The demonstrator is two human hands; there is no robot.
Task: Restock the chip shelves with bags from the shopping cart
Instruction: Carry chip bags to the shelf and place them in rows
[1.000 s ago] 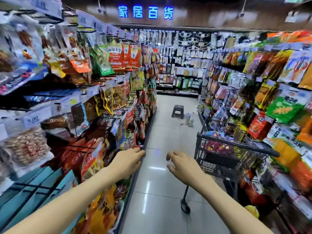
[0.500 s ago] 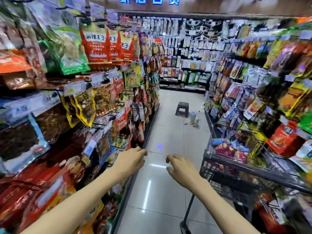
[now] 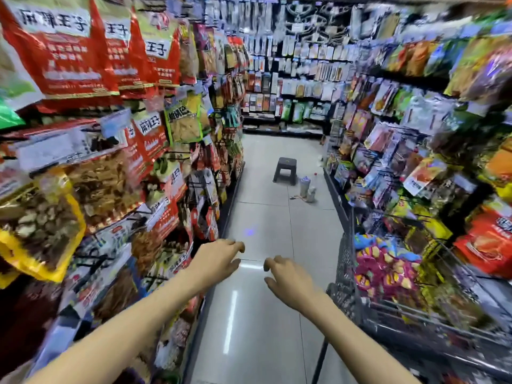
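Head view: I note both of my arms extended forward over the aisle floor [image 3: 263, 217], neither touching anything. My left hand [image 3: 219, 261] hangs palm down just beside the lower left shelves [image 3: 171, 245], its fingers [image 3: 238, 246] loosely curled and holding nothing. My right hand [image 3: 291, 281] sits near it, slightly lower, fingers [image 3: 270, 266] likewise relaxed, bent downward and empty; it is close to the front corner of the shopping cart [image 3: 343, 295] but apart from it. The cart stands at the right, against the right shelves [image 3: 415, 134], and carries the chip bags [image 3: 385, 270], pink and yellow packs with a blue one on top, lying inside the wire basket. The left shelves are hung with snack packs, large red bags [image 3: 63, 51] uppermost and yellow-edged bags [image 3: 41, 228] lower down; much of this side is blurred. Farther along the aisle a dark stool [image 3: 285, 170] stands on the floor, with a bottle [image 3: 313, 187] and some small items I cannot identify just beside it. The end wall [image 3: 291, 79] is packed with hanging goods.
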